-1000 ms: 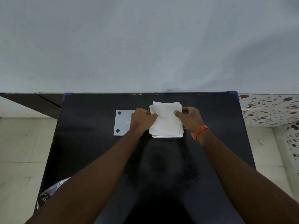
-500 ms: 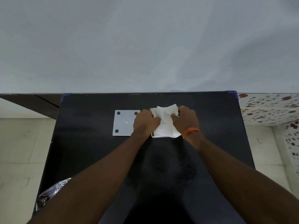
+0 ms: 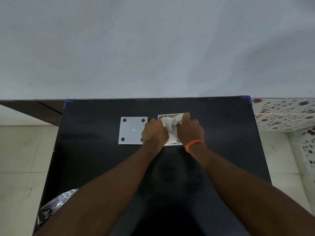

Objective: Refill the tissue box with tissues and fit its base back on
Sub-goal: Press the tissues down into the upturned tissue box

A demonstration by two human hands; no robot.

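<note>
A white tissue box [image 3: 170, 115] lies open side up on the black table [image 3: 95, 150], near its far edge. A crumpled wad of white tissues [image 3: 170, 126] sits inside it. My left hand [image 3: 154, 132] presses on the tissues from the left, and my right hand [image 3: 190, 129], with an orange band on the wrist, presses from the right. Both hands cover most of the box. The box's base [image 3: 131, 131], a flat white square with dark round pads in its corners, lies on the table just left of the box.
A pale wall rises right behind the table's far edge. Blue tape marks the table's far corners [image 3: 246, 97]. A shiny dark bag [image 3: 56, 205] sits by the table's near left side. Tiled floor lies on both sides.
The flat tissue stack that I held at its sides has been crumpled and pushed down into the box. Both hands have come closer together over it, and the box's rim now shows.
</note>
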